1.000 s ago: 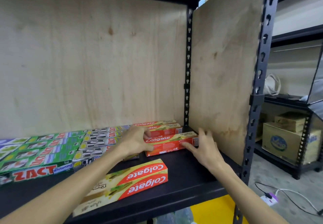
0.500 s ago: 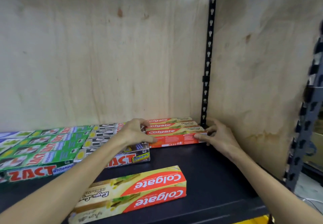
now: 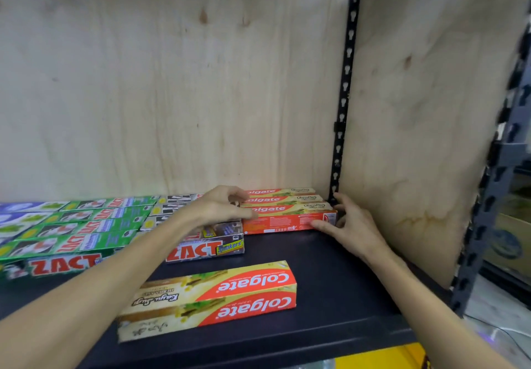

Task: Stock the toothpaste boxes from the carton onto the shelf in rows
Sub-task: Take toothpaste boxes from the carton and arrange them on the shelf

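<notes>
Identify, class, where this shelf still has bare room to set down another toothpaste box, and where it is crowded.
Free: the dark shelf strip between the Colgate row at the back corner and the two loose Colgate boxes in front, bordered right by the plywood side panel. Crowded: the back left, packed with ZACT boxes, and the corner where the left hand and right hand work.

Pale plywood back panel (image 3: 172, 81), upper left of frame: matt, visible grain, small dark knots. Matching plywood side panel (image 3: 416, 109), right: matt, brownish water-like staining low down. Black perforated metal upright (image 3: 343, 86) between them, painted, dull sheen. Dark shelf board (image 3: 330, 268), lower centre: smooth, matt. Red-and-yellow printed cardboard Colgate boxes (image 3: 287, 213), centre: smooth, slightly glossy. Green-and-red cardboard Zact boxes (image 3: 71, 230), left: glossy print. Grey metal post (image 3: 485, 210), far right, blurred.
</notes>
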